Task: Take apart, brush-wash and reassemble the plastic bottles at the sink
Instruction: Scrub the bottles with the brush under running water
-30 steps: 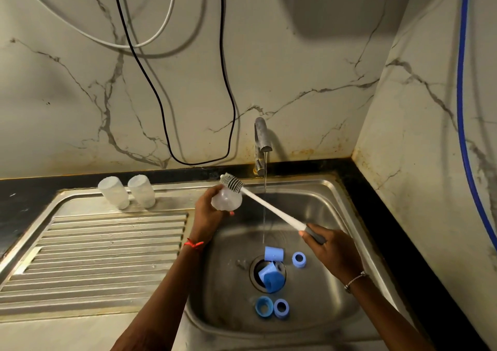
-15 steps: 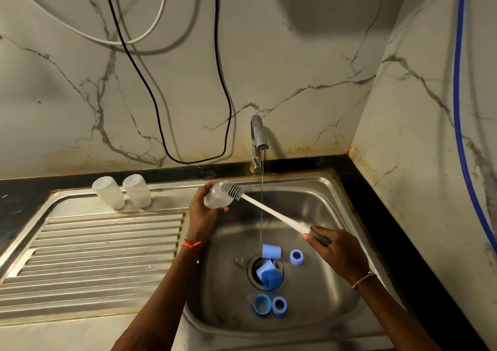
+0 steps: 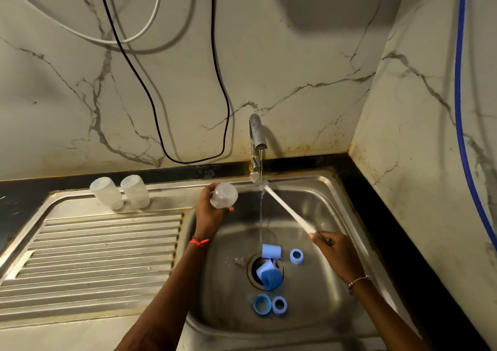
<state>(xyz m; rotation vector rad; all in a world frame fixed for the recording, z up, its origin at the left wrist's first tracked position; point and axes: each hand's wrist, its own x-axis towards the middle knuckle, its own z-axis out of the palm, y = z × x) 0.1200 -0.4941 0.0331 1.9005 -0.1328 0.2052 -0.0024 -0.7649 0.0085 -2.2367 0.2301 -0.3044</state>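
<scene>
Pulling the brush (image 3: 287, 209) off the bottle is the change we log. Half a second back its bristle head lay against the bottle (image 3: 223, 195); now the head is up under the tap (image 3: 256, 133), in the running stream, and clear of the bottle. We read this as a rinse of the brush between scrubs, so this bottle's wash is likely close to done, not finished.

The left hand (image 3: 208, 213) grasps the bottle, fingers curled round its lower part, and holds it over the back-left corner of the sink (image 3: 347, 203), just left of the water. The right hand (image 3: 333, 251) is clenched round the dark grip end of the brush, out over the basin.

The bottle is small, translucent white plastic with no cap, tilted with a rounded end toward us. We cannot tell whether the mouth or the base faces the camera.

Two more bottles like it (image 3: 106, 193) stand at the back of the drainer, side by side. The blue parts (image 3: 271, 251) lie loose in the basin round the drain, so reassembly has not started. The black worktop (image 3: 27, 192) edges the sink.
</scene>
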